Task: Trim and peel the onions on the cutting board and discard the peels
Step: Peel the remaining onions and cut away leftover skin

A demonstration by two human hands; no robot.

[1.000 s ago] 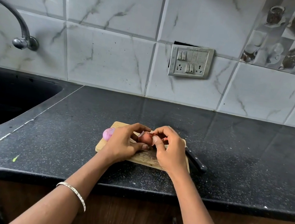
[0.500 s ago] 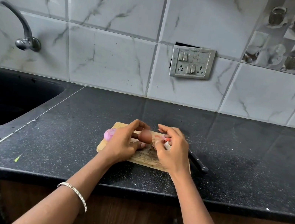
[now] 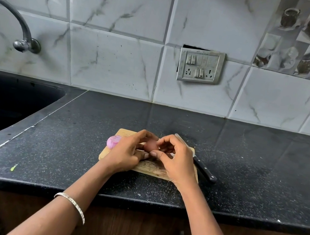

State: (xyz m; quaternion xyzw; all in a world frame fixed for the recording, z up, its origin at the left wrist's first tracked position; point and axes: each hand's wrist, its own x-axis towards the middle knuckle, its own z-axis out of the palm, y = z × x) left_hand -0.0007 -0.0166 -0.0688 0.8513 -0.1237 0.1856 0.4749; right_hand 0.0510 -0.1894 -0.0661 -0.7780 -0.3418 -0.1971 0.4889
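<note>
**Two hands on one brown onion**

Head view: the left hand (image 3: 126,153) grips a small brown-skinned onion (image 3: 150,145) between its thumb and curled fingers, over the wooden cutting board (image 3: 151,169). The right hand (image 3: 178,162) meets it from the other side, thumb and forefinger pinching at the onion's skin (whether any peel has lifted cannot be told). Just left of the grip, a peeled pink onion (image 3: 113,141) sits at the board's edge. Right of the grip lies a black-handled knife (image 3: 203,169), its handle out on the black countertop (image 3: 265,166).
</note>
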